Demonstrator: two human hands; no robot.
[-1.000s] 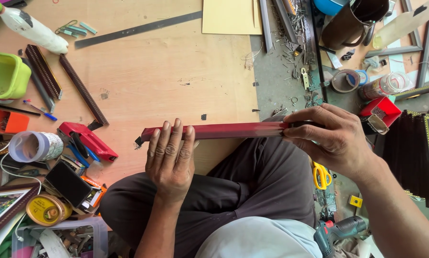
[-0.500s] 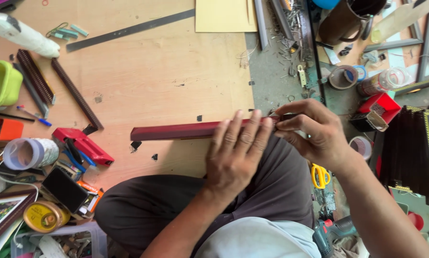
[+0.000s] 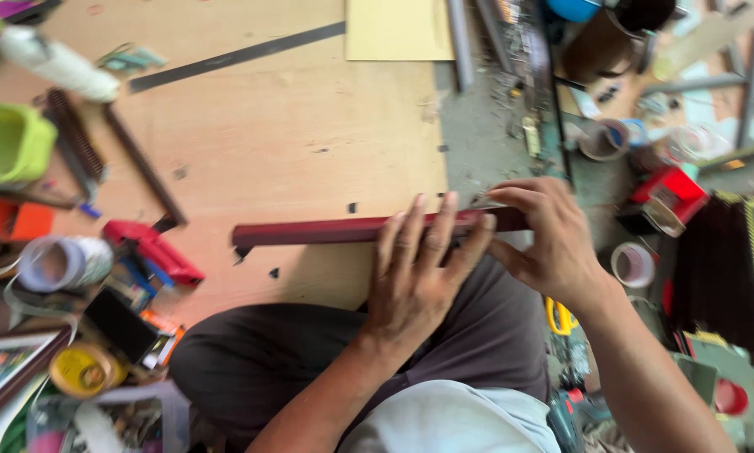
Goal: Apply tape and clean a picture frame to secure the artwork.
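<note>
The left hand (image 3: 419, 277) is pressing flat, fingers spread, on the dark red moulding strip (image 3: 326, 231). The right hand (image 3: 545, 239) is pinching the strip's right end, seemingly working that end; the next move needs a firm hold.

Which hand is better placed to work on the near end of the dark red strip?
Probably the right hand: its fingers already pinch that end of the dark red strip. The left hand lies flat across the strip, pressing it down.

One head-worn camera looks steeply down, close over lap and plywood board (image 3: 310, 151).
</note>
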